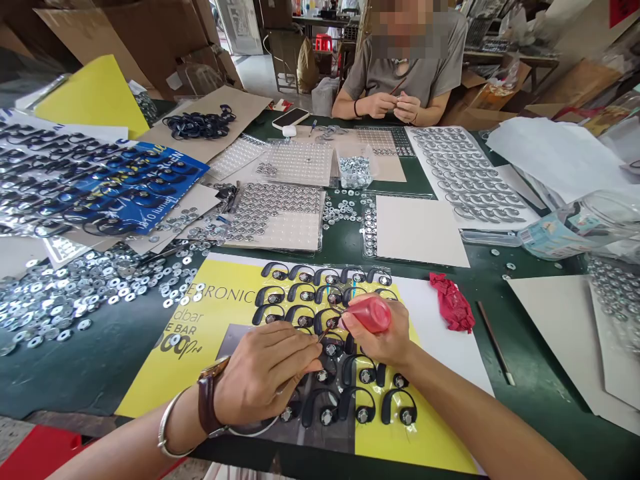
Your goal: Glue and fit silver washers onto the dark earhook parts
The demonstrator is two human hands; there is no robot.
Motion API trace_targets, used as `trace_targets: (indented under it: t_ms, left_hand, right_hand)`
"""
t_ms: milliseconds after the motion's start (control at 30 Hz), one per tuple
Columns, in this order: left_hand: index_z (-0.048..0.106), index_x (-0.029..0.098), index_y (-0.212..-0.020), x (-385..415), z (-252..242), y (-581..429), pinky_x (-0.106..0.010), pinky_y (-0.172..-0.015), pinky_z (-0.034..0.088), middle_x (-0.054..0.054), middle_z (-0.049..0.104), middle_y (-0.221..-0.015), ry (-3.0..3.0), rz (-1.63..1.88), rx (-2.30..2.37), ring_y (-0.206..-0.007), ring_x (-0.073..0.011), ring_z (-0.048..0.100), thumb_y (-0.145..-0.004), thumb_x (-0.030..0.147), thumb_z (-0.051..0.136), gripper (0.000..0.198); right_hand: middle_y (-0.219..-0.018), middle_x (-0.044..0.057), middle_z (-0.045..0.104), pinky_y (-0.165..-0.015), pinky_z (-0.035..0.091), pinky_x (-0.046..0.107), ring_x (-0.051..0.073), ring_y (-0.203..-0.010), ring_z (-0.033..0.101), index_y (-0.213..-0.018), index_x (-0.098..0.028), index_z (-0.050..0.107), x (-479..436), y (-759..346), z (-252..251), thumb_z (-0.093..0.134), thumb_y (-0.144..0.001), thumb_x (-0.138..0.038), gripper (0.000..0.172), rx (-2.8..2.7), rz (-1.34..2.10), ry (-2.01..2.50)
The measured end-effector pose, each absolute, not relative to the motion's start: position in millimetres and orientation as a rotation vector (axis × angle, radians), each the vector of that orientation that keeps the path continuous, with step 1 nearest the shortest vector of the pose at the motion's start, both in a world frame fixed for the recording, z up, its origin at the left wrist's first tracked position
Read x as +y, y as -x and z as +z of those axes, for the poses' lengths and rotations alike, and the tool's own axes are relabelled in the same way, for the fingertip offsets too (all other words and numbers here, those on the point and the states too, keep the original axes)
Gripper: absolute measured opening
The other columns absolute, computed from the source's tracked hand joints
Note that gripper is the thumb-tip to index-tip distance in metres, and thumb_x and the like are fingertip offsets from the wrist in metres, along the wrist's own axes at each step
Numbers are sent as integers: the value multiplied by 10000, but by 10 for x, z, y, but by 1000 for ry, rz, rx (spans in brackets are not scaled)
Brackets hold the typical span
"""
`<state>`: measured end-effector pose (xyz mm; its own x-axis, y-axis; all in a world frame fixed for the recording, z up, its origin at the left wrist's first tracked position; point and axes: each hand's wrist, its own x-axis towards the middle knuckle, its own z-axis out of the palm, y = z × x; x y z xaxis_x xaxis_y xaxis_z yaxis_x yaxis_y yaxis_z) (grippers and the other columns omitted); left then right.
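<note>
My right hand (383, 337) is wrapped round a small red squeeze bottle (371, 315), its tip pointing left and down over the rows of black ear hooks (307, 293). Each hook has a round silvery part at one end. My left hand (273, 367), wearing a watch and a bangle, is closed just left of the bottle tip. From its fingertips a thin dark stick (326, 332) seems to stick out; most of it is hidden. Under the hooks lies a yellow printed sheet (200, 373) with a clear film over part of it.
Loose metal discs (100, 287) are heaped at left, beside a blue sheet (180, 177) of more hooks. Disc trays (280, 213) stand beyond. A crumpled red cloth (451, 303) and thin brush (495, 343) lie at right. Across the table, a person (405, 73) works with both hands.
</note>
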<state>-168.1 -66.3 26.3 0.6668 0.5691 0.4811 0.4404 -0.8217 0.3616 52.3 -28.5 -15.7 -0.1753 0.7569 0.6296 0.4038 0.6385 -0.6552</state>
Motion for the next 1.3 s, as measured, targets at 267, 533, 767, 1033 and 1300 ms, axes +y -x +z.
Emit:
trace_targets:
  t_ms: [267, 533, 767, 1033, 1300]
  left_hand:
    - [651, 161, -1002, -575, 276, 1694, -300, -712, 564, -56, 738, -905, -2480, 936, 905, -773, -157, 689, -864, 97, 565, 175]
    - [669, 158, -950, -447, 255, 1738, -289, -686, 540, -56, 732, -847, -2314, 930, 978, -753, -160, 677, -888, 100, 554, 143]
    - [690, 149, -874, -382, 221, 1730, -260, -667, 535, -51, 716, -788, -2257, 929, 1041, -717, -145, 659, -914, 147, 539, 156]
    - [672, 135, -929, -614, 245, 1692, -281, -666, 547, -54, 728, -822, -2406, 1018, 974, -721, -151, 677, -891, 131, 564, 115]
    - [668, 27, -1001, -1035, 259, 1743, -337, -739, 603, -130, 735, -936, -2907, 1055, 601, -868, -222, 704, -838, 154, 651, 207]
  right_hand:
    - [-710, 0, 718, -504, 543, 222, 128, -543, 665, -771, -217, 621, -294, -513, -188, 678, -809, -306, 112, -1833, 417, 901]
    - [-752, 23, 733, -536, 567, 252, 161, -601, 699, -891, -213, 620, -305, -522, -191, 704, -800, -366, 197, -1873, 329, 827]
    - [-781, 54, 735, -522, 546, 287, 183, -625, 696, -1112, -168, 579, -363, -599, -250, 775, -729, -411, 494, -2192, 254, 521]
    - [-675, 12, 710, -543, 572, 283, 177, -587, 692, -923, -201, 637, -417, -688, 168, 657, -847, -398, 213, -1643, 864, 988]
    - [-629, -2, 704, -554, 594, 287, 183, -542, 689, -931, -216, 619, -690, -569, -50, 648, -853, -320, 132, -1373, 1102, 1028]
